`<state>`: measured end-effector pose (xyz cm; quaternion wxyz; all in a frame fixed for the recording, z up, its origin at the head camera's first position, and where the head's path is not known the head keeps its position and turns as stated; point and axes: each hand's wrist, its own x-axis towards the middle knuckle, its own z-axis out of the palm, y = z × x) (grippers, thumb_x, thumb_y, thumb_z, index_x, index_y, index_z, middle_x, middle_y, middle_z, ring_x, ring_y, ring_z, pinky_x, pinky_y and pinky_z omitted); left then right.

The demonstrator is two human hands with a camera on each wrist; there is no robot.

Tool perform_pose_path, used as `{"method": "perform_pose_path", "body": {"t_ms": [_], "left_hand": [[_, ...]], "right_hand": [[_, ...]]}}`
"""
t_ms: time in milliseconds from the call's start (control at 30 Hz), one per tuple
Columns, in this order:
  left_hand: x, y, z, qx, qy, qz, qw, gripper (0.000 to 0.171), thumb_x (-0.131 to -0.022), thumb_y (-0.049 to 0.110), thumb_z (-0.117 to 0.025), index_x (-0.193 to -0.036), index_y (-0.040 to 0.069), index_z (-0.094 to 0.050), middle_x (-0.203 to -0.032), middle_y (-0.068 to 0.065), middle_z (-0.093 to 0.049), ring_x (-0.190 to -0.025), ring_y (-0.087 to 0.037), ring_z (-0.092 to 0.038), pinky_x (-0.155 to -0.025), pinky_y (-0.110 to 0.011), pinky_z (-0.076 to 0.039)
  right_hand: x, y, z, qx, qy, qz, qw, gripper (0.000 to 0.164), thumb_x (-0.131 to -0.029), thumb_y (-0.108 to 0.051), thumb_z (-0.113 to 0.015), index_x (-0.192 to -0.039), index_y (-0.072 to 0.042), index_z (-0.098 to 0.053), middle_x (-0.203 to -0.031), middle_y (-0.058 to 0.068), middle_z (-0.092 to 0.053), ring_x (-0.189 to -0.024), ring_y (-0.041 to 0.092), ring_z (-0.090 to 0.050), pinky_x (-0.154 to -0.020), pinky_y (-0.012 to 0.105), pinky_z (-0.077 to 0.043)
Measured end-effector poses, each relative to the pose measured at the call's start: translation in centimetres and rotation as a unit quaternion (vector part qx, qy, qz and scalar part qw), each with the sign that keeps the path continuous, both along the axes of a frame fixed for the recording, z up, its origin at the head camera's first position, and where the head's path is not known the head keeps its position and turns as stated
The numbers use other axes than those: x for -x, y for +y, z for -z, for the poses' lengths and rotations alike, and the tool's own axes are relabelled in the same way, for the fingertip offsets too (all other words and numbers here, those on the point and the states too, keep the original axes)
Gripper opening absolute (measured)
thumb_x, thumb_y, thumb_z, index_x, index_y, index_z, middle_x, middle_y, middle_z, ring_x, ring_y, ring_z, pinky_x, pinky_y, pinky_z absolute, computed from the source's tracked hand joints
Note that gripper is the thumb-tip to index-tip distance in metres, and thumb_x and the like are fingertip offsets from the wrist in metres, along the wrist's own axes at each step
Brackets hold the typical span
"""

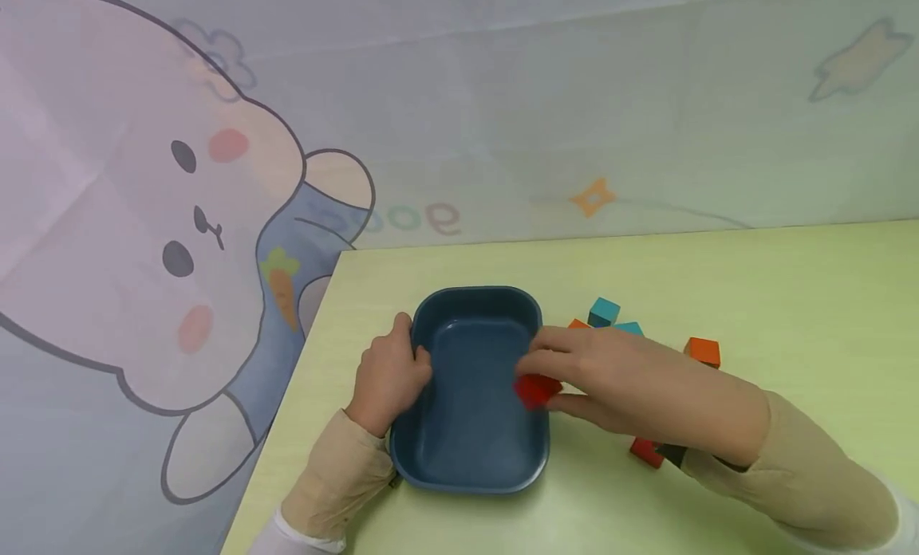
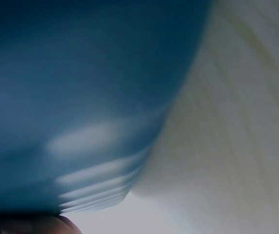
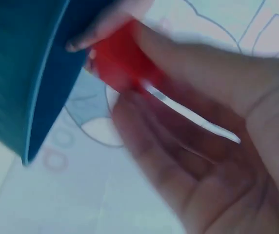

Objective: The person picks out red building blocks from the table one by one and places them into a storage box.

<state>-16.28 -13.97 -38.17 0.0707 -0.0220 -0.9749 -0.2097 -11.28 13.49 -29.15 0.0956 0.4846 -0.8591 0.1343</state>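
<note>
A dark blue rectangular tray (image 1: 477, 411) with rounded corners lies on the table, its inside bare. My left hand (image 1: 388, 375) grips the tray's left wall, thumb over the rim. Close up in the left wrist view, the tray's outer side (image 2: 81, 97) fills much of the picture, with a fingertip at the bottom edge. Between thumb and fingers, my right hand (image 1: 596, 375) pinches a red cube (image 1: 537, 391) over the tray's right rim. The right wrist view has the same cube (image 3: 122, 56), blurred, beside the tray wall (image 3: 12, 83).
Right of the tray lie two teal cubes (image 1: 604, 312), an orange cube (image 1: 703, 352) and another orange one (image 1: 579, 324) partly behind the right hand. A red cube (image 1: 647, 451) sits below the right forearm. Behind the pale yellow table (image 1: 790, 292) hangs a printed cloth (image 1: 502, 124).
</note>
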Motion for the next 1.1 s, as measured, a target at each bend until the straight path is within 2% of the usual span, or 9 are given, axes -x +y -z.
{"method": "perform_pose_path", "body": {"t_ms": [100, 233, 400, 500, 633, 700, 867, 1000, 1100], "left_hand": [[0.0, 0.2, 0.0, -0.001, 0.005, 0.001, 1.0, 0.012, -0.087, 0.012, -0.057, -0.096, 0.005, -0.052, -0.063, -0.018, -0.064, -0.047, -0.03, -0.059, -0.04, -0.032, -0.038], [0.0, 0.2, -0.2, 0.001, 0.007, -0.001, 1.0, 0.014, -0.086, 0.014, -0.056, -0.096, 0.005, -0.052, -0.064, -0.018, -0.065, -0.047, -0.031, -0.058, -0.04, -0.033, -0.039], [0.0, -0.1, -0.6, -0.001, -0.002, -0.005, 1.0, 0.017, -0.087, 0.016, -0.056, -0.1, 0.006, -0.053, -0.068, -0.018, -0.067, -0.048, -0.031, -0.058, -0.041, -0.033, -0.041], [0.0, -0.4, -0.7, -0.003, -0.005, -0.005, 1.0, 0.016, -0.087, 0.016, -0.056, -0.1, 0.005, -0.052, -0.066, -0.017, -0.066, -0.047, -0.029, -0.057, -0.041, -0.031, -0.04], [-0.1, -0.7, -0.8, -0.006, -0.01, -0.006, 0.9999, 0.016, -0.088, 0.016, -0.056, -0.099, 0.005, -0.051, -0.064, -0.016, -0.063, -0.045, -0.028, -0.056, -0.04, -0.03, -0.039], [-0.2, -0.9, -0.7, -0.007, -0.014, -0.007, 0.9999, 0.016, -0.088, 0.016, -0.056, -0.099, 0.006, -0.051, -0.064, -0.016, -0.063, -0.045, -0.027, -0.056, -0.04, -0.029, -0.039], [-0.6, -1.0, -0.6, -0.011, -0.016, -0.004, 0.9998, 0.015, -0.089, 0.015, -0.055, -0.099, 0.005, -0.051, -0.065, -0.016, -0.064, -0.046, -0.027, -0.057, -0.04, -0.029, -0.04], [-0.8, -1.1, -0.8, -0.008, -0.013, -0.006, 0.9999, 0.015, -0.088, 0.015, -0.056, -0.099, 0.005, -0.051, -0.065, -0.016, -0.064, -0.047, -0.028, -0.057, -0.041, -0.03, -0.041], [-0.8, -1.3, -0.8, -0.005, -0.014, -0.009, 0.9998, 0.016, -0.088, 0.016, -0.056, -0.1, 0.006, -0.051, -0.067, -0.017, -0.065, -0.048, -0.029, -0.058, -0.041, -0.031, -0.041]], "right_hand": [[0.3, -0.4, 0.0, 0.055, 0.024, 0.01, 0.998, 0.04, -0.076, -0.012, -0.082, -0.113, -0.012, -0.067, -0.106, -0.003, -0.065, -0.08, 0.006, -0.066, -0.069, 0.02, -0.054], [1.0, 0.6, -0.4, 0.111, 0.047, 0.041, 0.992, 0.035, -0.074, -0.008, -0.081, -0.106, -0.008, -0.069, -0.098, -0.002, -0.067, -0.067, 0.005, -0.064, -0.061, 0.02, -0.053], [2.0, 2.3, -0.9, 0.131, 0.065, 0.084, 0.986, 0.021, -0.079, -0.01, -0.077, -0.099, -0.008, -0.071, -0.088, -0.003, -0.068, -0.067, 0.006, -0.065, -0.06, 0.024, -0.052], [2.4, 3.1, -1.1, 0.101, 0.047, 0.119, 0.987, 0.02, -0.081, -0.013, -0.076, -0.1, -0.009, -0.071, -0.089, -0.002, -0.068, -0.072, 0.009, -0.067, -0.062, 0.029, -0.052], [2.5, 3.9, -1.5, 0.014, -0.005, 0.179, 0.984, 0.025, -0.08, -0.017, -0.078, -0.103, -0.015, -0.072, -0.095, -0.003, -0.07, -0.075, 0.012, -0.067, -0.058, 0.03, -0.049], [2.4, 4.3, -1.5, -0.031, -0.024, 0.194, 0.98, 0.025, -0.078, -0.019, -0.08, -0.102, -0.019, -0.072, -0.096, -0.006, -0.07, -0.072, 0.01, -0.065, -0.055, 0.028, -0.047], [1.6, 4.9, -0.7, -0.095, -0.053, 0.186, 0.977, 0.021, -0.075, -0.027, -0.082, -0.091, -0.025, -0.069, -0.087, -0.013, -0.068, -0.065, 0.003, -0.059, -0.051, 0.025, -0.043], [0.8, 5.4, 0.2, -0.126, -0.075, 0.185, 0.972, 0.024, -0.072, -0.026, -0.084, -0.09, -0.024, -0.068, -0.09, -0.013, -0.069, -0.064, 0.002, -0.061, -0.051, 0.024, -0.043], [0.2, 5.9, 1.1, -0.145, -0.093, 0.187, 0.967, 0.024, -0.071, -0.026, -0.085, -0.087, -0.024, -0.067, -0.086, -0.014, -0.067, -0.059, 0.001, -0.056, -0.05, 0.024, -0.041]]}}
